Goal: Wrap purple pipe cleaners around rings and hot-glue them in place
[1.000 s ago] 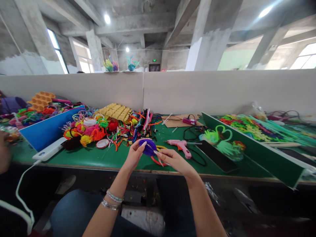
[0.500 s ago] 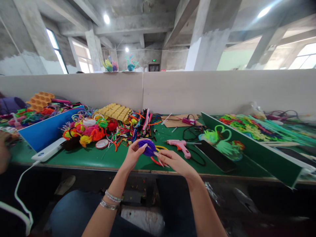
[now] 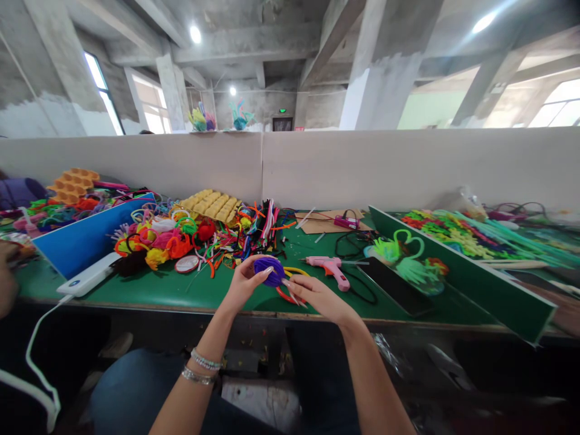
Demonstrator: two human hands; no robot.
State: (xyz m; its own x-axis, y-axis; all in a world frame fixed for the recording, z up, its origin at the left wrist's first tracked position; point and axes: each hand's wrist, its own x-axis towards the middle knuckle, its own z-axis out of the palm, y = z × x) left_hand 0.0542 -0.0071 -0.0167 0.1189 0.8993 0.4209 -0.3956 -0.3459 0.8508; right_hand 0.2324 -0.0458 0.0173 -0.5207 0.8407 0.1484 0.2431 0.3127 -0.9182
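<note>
A coil of purple pipe cleaners [image 3: 270, 272] is held up over the front of the green table. My left hand [image 3: 248, 283] grips its left side, thumb across the front. At the coil's lower right edge, my right hand [image 3: 317, 296] pinches it between thumb and fingers. Partly hidden behind my right hand are a yellow loop [image 3: 296, 271] and an orange-red loop [image 3: 284, 295], lying on the table. Just to the right lies a pink glue gun [image 3: 330, 267] with a clear glue stick in its back.
Colourful pipe-cleaner pieces [image 3: 167, 241] and a yellow egg tray [image 3: 211, 205] are heaped at left beside a blue board [image 3: 97, 232] and white power strip [image 3: 88, 276]. Rightward lie a black phone [image 3: 394, 287], a green pipe-cleaner swan [image 3: 414, 260] and an upright green board [image 3: 462, 278].
Both hands stay nearly in place around the purple coil, with only a slight shift of the fingers. Another person's hand has appeared at the far right behind the green board.
</note>
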